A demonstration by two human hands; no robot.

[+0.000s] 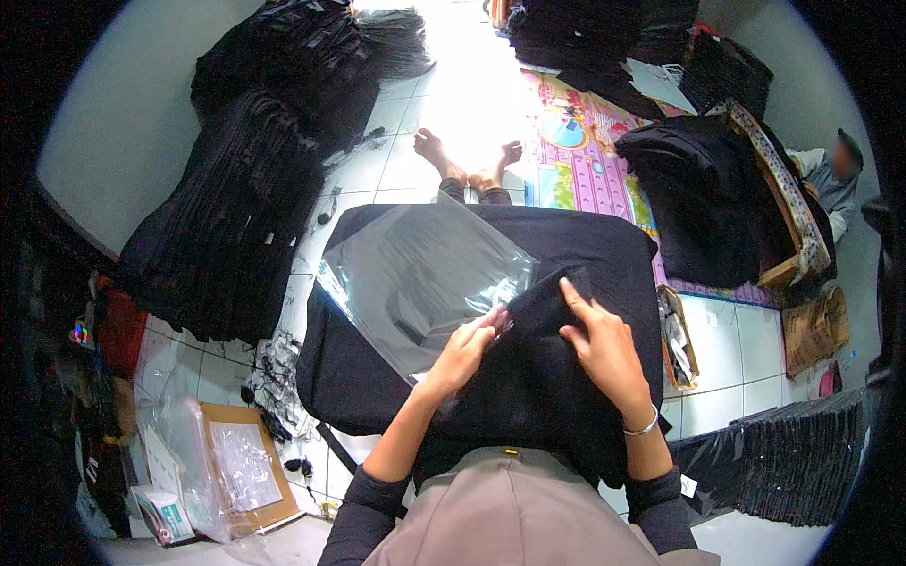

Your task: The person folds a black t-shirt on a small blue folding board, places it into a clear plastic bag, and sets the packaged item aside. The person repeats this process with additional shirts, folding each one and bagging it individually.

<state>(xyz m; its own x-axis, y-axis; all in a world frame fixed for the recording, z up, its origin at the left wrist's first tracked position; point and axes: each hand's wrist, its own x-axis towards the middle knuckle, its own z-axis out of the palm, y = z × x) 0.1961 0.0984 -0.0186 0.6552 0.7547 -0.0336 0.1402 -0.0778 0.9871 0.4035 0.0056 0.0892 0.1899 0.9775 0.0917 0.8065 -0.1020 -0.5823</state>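
My left hand (460, 353) is closed, its fingers and thumb pinching the edge of a clear plastic bag (415, 274). The bag lies flat and slanted over a black padded surface (377, 387) across my lap, and light glints off its film. Dark folded cloth (540, 304) reaches the bag's right edge; whether part of it sits inside, I cannot tell. My right hand (606, 351), with a silver bangle at the wrist, rests on that cloth. Its index finger is stretched out and its thumb stands apart.
Tall stacks of black garments (217, 217) rise at the left, with more black cloth (694, 198) at the right beside a wooden-edged frame (800, 222). Packed black pieces (793, 462) stand lower right. A cardboard piece (250, 472) leans lower left. Another person (835, 179) is at far right.
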